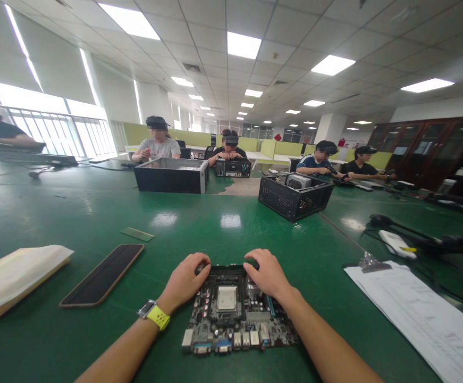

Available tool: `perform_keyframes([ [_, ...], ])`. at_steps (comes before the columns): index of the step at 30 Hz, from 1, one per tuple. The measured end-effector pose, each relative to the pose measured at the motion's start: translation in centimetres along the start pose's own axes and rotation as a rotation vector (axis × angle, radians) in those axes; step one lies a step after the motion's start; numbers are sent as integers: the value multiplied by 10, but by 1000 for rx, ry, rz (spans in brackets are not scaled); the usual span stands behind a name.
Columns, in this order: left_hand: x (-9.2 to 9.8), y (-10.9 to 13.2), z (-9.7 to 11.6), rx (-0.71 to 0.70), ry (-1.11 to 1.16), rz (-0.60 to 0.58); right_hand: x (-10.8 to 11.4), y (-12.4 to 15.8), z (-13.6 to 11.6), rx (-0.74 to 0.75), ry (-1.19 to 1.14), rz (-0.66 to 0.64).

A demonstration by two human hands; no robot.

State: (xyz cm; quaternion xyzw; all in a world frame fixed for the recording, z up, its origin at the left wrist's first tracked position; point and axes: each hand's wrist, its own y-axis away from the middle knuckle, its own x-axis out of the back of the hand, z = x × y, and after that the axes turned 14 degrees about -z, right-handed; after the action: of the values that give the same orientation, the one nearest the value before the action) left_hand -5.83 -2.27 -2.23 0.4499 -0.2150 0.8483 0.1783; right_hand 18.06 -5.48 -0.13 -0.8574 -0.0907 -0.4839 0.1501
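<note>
A motherboard (231, 324) lies on the green table in front of me, its row of ports towards me. A square silver processor (227, 299) sits in the socket near its middle. A dark strip runs along the far edge between my hands. My left hand (187, 279) is curled round the far left corner, thumb and fingers closed on the edge. At the far right corner my right hand (269, 274) grips the same edge with bent fingers. The fingertips partly hide what they touch there. Beyond my left hand lies a thin green memory stick (137, 234).
Left are a phone (102, 275) and a pale packet (19, 279). A clipboard with papers (418, 314) lies right, near black cables (418, 234) and a white device (397, 243). Two computer cases (167, 177) (295, 197) stand ahead. Several people sit around the table.
</note>
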Motion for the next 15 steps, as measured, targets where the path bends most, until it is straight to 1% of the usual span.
perform_keyframes([
  [2, 0, 0, -1, 7, 5, 23, 2, 11, -30, 36, 54, 50],
  [3, 0, -1, -1, 10, 8, 41, 0, 18, -47, 85, 71, 54],
  [5, 2, 0, -2, 19, 12, 88, -12, 33, -79, 209, 111, -21],
  [7, 3, 0, -3, 33, 13, 126, -31, 44, -100, 308, 186, -121],
  [9, 5, 0, -3, 45, 10, 145, -51, 49, -108, 392, 269, -216],
  [11, 6, 0, -2, 45, 5, 146, -67, 48, -107, 430, 323, -265],
  [13, 6, 0, -1, 37, 3, 145, -75, 45, -102, 429, 344, -271],
  [15, 5, 0, -1, 36, 6, 147, -76, 44, -97, 438, 342, -282],
])
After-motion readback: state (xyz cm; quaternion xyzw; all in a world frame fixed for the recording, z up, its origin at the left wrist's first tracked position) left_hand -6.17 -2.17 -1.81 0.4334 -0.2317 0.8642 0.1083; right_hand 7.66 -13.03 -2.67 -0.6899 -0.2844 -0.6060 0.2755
